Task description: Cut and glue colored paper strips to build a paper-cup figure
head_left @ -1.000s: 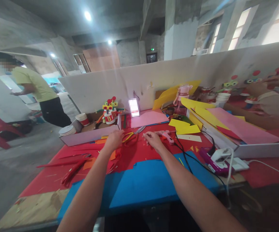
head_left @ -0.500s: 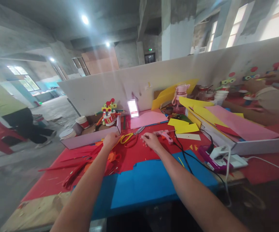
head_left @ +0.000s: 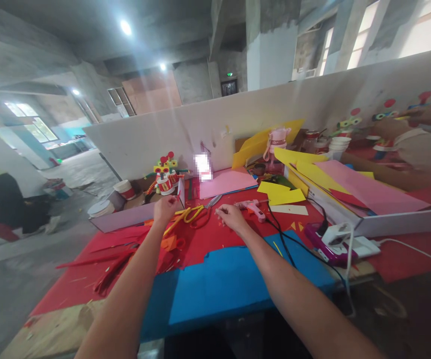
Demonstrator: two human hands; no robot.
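My left hand (head_left: 166, 209) is raised by the corner of the pale box, its thumb and fingers closed in a pinch. A tiny reddish bit shows at the fingertips, too small to name. Over the red table covering (head_left: 200, 244), my right hand (head_left: 230, 218) has its fingers curled together; whatever they hold, if anything, is hidden. Between the hands lie yellow-handled scissors (head_left: 196, 213). Just right of my right hand rests a pink glue gun (head_left: 253, 209). Paper-cup robot figures (head_left: 166, 180) with red ball tops stand in the box beyond my left hand.
Blue sheets (head_left: 233, 284) cover the near edge. Red paper scraps (head_left: 114, 269) lie at left. Pink paper (head_left: 228, 182), yellow paper (head_left: 286, 194) and a pink bottle (head_left: 278, 142) are farther back. A purple power strip (head_left: 329, 247) with cables sits right; a co-worker's arm (head_left: 424, 154) is beyond.
My left hand has lifted up and back from near the scissor handles. My right hand has stayed almost in place. A person at the far left has moved lower.
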